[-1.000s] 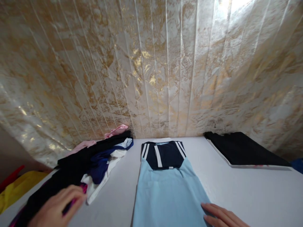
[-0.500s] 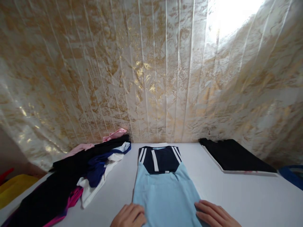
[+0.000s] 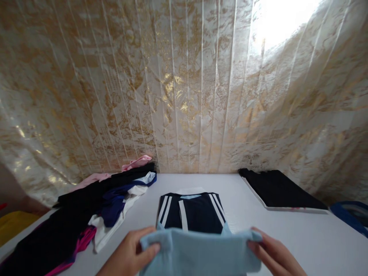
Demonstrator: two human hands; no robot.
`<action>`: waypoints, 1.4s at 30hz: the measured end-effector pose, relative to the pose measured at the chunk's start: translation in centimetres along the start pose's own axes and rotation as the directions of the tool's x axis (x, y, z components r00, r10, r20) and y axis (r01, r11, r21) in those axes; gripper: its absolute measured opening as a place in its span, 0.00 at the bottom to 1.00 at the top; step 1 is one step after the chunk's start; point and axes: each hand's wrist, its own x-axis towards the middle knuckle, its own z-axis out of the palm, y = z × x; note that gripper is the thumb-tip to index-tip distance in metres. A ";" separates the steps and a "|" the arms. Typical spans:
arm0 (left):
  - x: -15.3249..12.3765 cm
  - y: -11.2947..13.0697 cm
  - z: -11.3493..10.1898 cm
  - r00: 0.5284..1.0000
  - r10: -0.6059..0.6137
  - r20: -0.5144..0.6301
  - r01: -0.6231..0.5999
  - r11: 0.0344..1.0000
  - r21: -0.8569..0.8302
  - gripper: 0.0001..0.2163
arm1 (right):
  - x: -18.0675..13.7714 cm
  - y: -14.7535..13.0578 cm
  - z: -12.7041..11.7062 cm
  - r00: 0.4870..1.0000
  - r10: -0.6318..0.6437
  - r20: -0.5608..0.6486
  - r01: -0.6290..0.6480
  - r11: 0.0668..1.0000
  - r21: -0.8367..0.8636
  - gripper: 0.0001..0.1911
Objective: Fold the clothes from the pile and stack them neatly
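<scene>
From here a gold-patterned curtain [image 3: 184, 88] hangs behind the white table [image 3: 140, 216], and the pale blue garment [image 3: 207, 253] sits at its near middle, between a heap of clothes [image 3: 83, 203] and a folded black garment [image 3: 283, 191]. The left hand [image 3: 133, 249] pinches one corner of a raised blue fold, the right hand [image 3: 274, 251] the other. I'd judge the cloth light, soft and limp, hardly fragile; those two corners look the best hold, keeping the span from sagging.
</scene>
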 end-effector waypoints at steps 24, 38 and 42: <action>14.2 -4.3 2.1 0.958 0.030 -0.285 0.114 0.872 0.476 0.15 | 15.1 7.3 7.8 0.999 0.030 -0.044 -0.040 0.968 -0.250 0.22; 16.1 -4.0 2.3 0.963 0.007 -0.268 0.137 0.848 0.512 0.25 | 15.5 6.8 8.6 0.994 0.096 -0.055 -0.110 0.911 -0.396 0.24; 16.3 -4.1 2.1 0.970 -0.010 -0.244 0.134 0.858 0.496 0.26 | 16.4 6.3 8.6 0.992 0.122 -0.045 -0.130 0.916 -0.380 0.25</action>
